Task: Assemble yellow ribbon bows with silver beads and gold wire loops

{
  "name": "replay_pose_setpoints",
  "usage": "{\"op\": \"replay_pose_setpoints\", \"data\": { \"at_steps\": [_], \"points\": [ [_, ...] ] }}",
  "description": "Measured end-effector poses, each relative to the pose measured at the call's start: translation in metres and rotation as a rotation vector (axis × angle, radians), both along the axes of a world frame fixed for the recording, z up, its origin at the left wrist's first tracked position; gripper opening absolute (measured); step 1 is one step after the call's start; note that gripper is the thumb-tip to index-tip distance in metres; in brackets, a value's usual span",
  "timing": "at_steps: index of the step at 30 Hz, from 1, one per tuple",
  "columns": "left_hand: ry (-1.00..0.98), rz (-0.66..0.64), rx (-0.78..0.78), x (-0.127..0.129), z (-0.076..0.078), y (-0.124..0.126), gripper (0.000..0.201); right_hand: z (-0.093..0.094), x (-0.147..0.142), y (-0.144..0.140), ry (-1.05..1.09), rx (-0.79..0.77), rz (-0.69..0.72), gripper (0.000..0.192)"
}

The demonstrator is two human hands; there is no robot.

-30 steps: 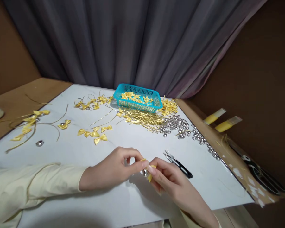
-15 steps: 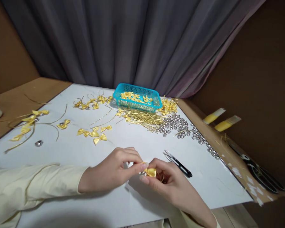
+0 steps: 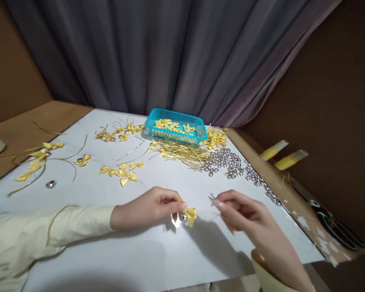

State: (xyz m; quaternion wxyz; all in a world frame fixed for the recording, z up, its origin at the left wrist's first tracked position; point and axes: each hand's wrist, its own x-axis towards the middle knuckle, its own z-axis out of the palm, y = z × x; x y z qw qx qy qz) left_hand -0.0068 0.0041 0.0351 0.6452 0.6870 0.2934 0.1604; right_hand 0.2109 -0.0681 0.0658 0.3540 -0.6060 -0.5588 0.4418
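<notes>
A yellow ribbon bow (image 3: 191, 216) with a silver bead (image 3: 183, 216) at its side is pinched between the thumb and fingers of my left hand (image 3: 159, 207). My right hand (image 3: 241, 213) is apart from it, thumb and fingertips pressed together, with a thin gold cord (image 3: 222, 216) at its fingers. Just past those fingertips, the tips of a pair of thread snips (image 3: 212, 197) show on the white board; the hand hides the rest of them.
A turquoise basket (image 3: 175, 136) of bows stands at the back. Before it lie gold cords (image 3: 184, 153) and silver beads (image 3: 223, 159). More bows (image 3: 121, 172) are scattered leftward. Black scissors (image 3: 334, 223) and two yellow-filled tubes (image 3: 292, 159) lie along the right edge.
My right hand has left the bow and moved right, over the thread snips. The left hand still holds the bow and bead, almost in the same place.
</notes>
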Motion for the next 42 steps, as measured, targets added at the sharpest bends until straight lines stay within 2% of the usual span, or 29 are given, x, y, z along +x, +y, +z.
{"op": "replay_pose_setpoints", "data": {
  "at_steps": [2, 4, 8, 12, 15, 18, 21, 23, 26, 31, 36, 42],
  "points": [
    [-0.037, -0.022, -0.083, 0.000, -0.007, 0.006, 0.026, 0.007, 0.016, -0.003, -0.013, 0.080, -0.195, 0.034],
    [-0.084, -0.038, -0.174, 0.000, -0.014, 0.010, 0.028, 0.013, 0.031, -0.006, -0.006, 0.106, -0.327, 0.035],
    [-0.113, -0.052, -0.280, -0.001, -0.024, 0.015, 0.030, 0.017, 0.051, -0.012, 0.027, 0.072, -0.396, 0.041],
    [-0.110, -0.088, -0.277, -0.002, -0.024, 0.020, 0.028, 0.016, 0.061, -0.011, -0.122, 0.077, -0.403, 0.049],
    [-0.103, -0.093, -0.225, -0.002, -0.022, 0.023, 0.025, 0.009, 0.055, -0.004, -0.283, 0.117, -0.313, 0.044],
    [-0.100, -0.082, -0.173, -0.001, -0.021, 0.025, 0.021, -0.004, 0.029, 0.002, -0.333, 0.154, -0.075, 0.037],
    [-0.091, -0.068, -0.143, 0.000, -0.021, 0.023, 0.020, -0.020, -0.007, 0.004, -0.303, 0.042, 0.179, 0.033],
    [-0.076, -0.057, -0.123, 0.000, -0.021, 0.021, 0.021, -0.030, -0.027, 0.004, -0.267, 0.009, 0.261, 0.031],
    [-0.079, -0.034, -0.131, 0.000, -0.021, 0.018, 0.022, -0.037, -0.040, 0.003, -0.200, 0.014, 0.282, 0.037],
    [-0.182, -0.041, -0.252, 0.001, -0.023, 0.015, 0.025, -0.036, -0.036, 0.006, -0.102, 0.014, 0.250, 0.043],
    [-0.181, -0.040, -0.267, 0.004, -0.026, 0.009, 0.024, -0.032, -0.033, 0.008, -0.170, 0.023, 0.254, 0.044],
    [-0.136, -0.025, -0.219, 0.005, -0.023, -0.001, 0.016, -0.036, -0.039, 0.006, -0.365, 0.112, 0.285, 0.033]
  ]
}}
